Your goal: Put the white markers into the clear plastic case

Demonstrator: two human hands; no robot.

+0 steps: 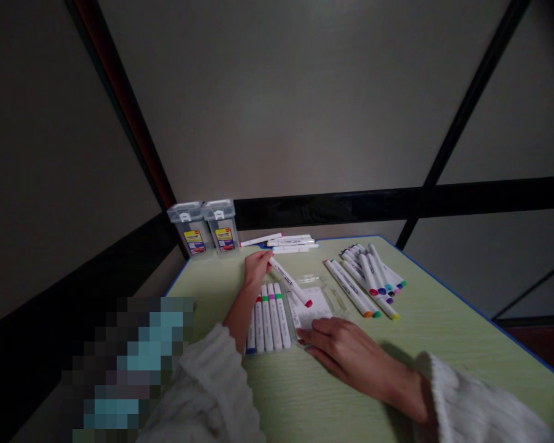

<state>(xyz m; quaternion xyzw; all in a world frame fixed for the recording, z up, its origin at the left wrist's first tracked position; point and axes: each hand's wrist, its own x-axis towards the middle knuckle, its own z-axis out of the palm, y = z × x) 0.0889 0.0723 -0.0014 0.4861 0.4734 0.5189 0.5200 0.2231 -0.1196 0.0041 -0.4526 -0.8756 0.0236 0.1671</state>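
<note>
A white marker (292,283) with a red end is pinched at its far end by my left hand (257,267). The marker slants down to the right over an open clear plastic case (339,301), in which a white card (316,306) lies. My right hand (344,352) grips the case's near edge, thumb and fingertips close together there. Left of the case several white markers (270,320) lie side by side in a row, with coloured bands near their far ends; my left forearm partly hides the leftmost.
On the right lies a pile of white markers (373,277) with coloured ends. A few more markers (290,242) rest at the table's back edge. Two lidded clear boxes (194,231) with yellow labels stand at the back left. Behind the table (300,394) rises a grey panelled wall (295,111).
</note>
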